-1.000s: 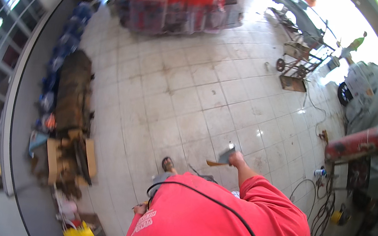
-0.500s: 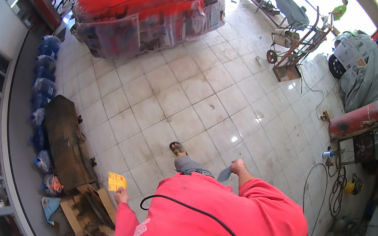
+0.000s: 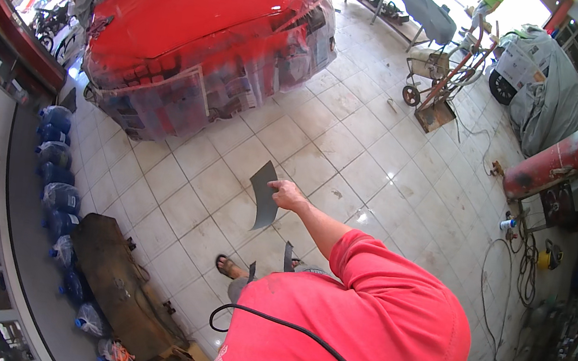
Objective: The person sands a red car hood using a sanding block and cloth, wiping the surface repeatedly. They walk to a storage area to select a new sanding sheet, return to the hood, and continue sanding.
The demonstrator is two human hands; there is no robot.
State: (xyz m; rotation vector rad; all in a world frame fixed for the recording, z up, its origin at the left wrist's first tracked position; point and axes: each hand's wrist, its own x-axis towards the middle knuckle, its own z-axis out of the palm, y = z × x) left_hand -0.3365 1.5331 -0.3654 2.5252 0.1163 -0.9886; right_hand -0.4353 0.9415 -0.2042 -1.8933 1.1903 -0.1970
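Note:
My right hand is stretched out in front of me over the tiled floor. It pinches one edge of a thin, curved dark grey sheet, which looks like sandpaper and hangs to the left of the fingers. Nothing else touches the sheet. My left hand is out of the picture, so the yellow sheet it held earlier cannot be seen either. Ahead of me stands a car with a glossy red hood, its front wrapped in clear plastic and masking paper.
Large blue water bottles line the left wall beside a long brown panel. A hand truck stands far right, near a covered vehicle and a red post. Hoses lie at right. Another person is at the back.
My right hand has swung forward and left with the grey sheet. My left hand and its yellow sheet have gone out of view. The car appears closer.

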